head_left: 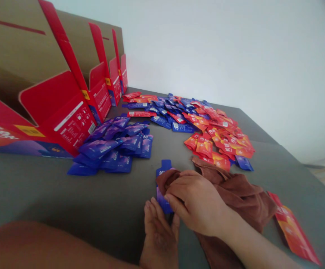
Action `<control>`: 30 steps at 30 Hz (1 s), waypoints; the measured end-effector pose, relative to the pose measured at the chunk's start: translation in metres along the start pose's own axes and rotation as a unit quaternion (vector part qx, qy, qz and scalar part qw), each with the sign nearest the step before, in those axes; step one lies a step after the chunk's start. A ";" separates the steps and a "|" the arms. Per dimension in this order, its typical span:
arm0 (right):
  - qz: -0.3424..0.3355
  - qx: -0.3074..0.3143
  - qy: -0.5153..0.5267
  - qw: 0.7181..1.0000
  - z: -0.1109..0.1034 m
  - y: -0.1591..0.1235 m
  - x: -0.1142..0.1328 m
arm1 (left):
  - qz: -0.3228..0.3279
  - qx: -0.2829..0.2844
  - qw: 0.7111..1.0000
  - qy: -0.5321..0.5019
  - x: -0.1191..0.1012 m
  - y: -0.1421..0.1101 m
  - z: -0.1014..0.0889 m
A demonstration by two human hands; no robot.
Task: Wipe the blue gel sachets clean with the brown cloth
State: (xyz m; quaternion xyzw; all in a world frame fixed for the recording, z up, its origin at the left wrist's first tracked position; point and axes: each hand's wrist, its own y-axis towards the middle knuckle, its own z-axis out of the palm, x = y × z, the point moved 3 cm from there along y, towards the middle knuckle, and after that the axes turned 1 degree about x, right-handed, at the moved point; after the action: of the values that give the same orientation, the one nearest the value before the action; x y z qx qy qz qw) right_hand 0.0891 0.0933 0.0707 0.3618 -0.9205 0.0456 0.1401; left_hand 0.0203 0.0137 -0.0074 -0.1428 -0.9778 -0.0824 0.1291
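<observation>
A blue and purple sachet (pixel 164 201) with a tab at its top lies on the grey table, partly covered by cloth and fingers. My left hand (pixel 159 233) grips its lower end between the fingers and thumb. My right hand (pixel 197 200) is closed on a bunched brown cloth (pixel 235 186), pressing part of it onto the sachet's face. The rest of the cloth spreads rightward and down under my right wrist. To the left sits a heap of blue sachets (pixel 114 147). A single red and orange sachet (pixel 294 231) lies right of the cloth.
Several open red cardboard boxes (pixel 73 112) stand in a row along the left. A mixed pile of red-orange sachets (pixel 229 140) and blue sachets (pixel 165 108) spreads across the back of the table (pixel 39 190). Behind it rises a white wall (pixel 221 48).
</observation>
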 end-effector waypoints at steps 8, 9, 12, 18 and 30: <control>-0.094 0.035 0.082 0.992 0.004 0.003 0.015 | -0.008 -0.020 1.000 -0.002 0.002 0.000 -0.006; -0.091 0.034 0.080 0.992 0.005 0.005 0.016 | 0.000 -0.016 1.000 0.012 0.003 0.000 -0.008; -0.055 0.019 0.057 0.997 0.008 0.010 0.012 | 0.002 -0.004 0.997 0.075 0.005 0.000 -0.010; 0.058 -0.005 -0.018 0.998 0.006 0.013 -0.014 | 0.008 0.004 0.999 0.035 0.002 0.000 -0.001; 0.063 0.017 -0.067 0.996 -0.002 0.000 -0.006 | -0.002 -0.005 1.000 0.028 0.000 0.000 -0.003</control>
State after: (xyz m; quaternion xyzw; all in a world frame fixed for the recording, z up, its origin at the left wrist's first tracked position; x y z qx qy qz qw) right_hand 0.0937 0.0977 0.0709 0.3075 -0.9480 0.0458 0.0683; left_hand 0.0214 0.0133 -0.0044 -0.1396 -0.9737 -0.0913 0.1553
